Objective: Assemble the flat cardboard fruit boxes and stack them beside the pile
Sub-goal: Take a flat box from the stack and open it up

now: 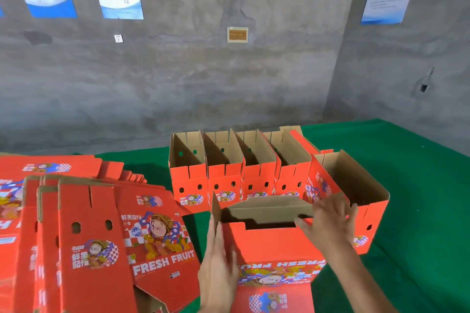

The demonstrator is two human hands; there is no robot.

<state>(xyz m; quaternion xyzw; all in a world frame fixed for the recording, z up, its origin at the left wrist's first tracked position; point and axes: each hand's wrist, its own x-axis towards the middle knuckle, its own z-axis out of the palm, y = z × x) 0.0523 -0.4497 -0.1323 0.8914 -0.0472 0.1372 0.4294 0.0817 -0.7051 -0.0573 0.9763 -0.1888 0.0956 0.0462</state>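
Observation:
A half-formed red fruit box (274,244) stands in front of me, its brown inner flaps (269,208) folded down across the opening. My left hand (218,267) presses flat, fingers straight, against the box's left side. My right hand (328,221) reaches over the right top edge with fingers spread on the flap. A pile of flat red boxes (84,236) printed "FRESH FRUIT" lies to the left. Several assembled open boxes (236,168) stand in a row behind, and one more (356,193) sits angled at the right.
Everything rests on a green cloth-covered table (419,185). A grey concrete wall (229,84) with posters rises right behind the table. Bare green cloth shows to the right of the angled box.

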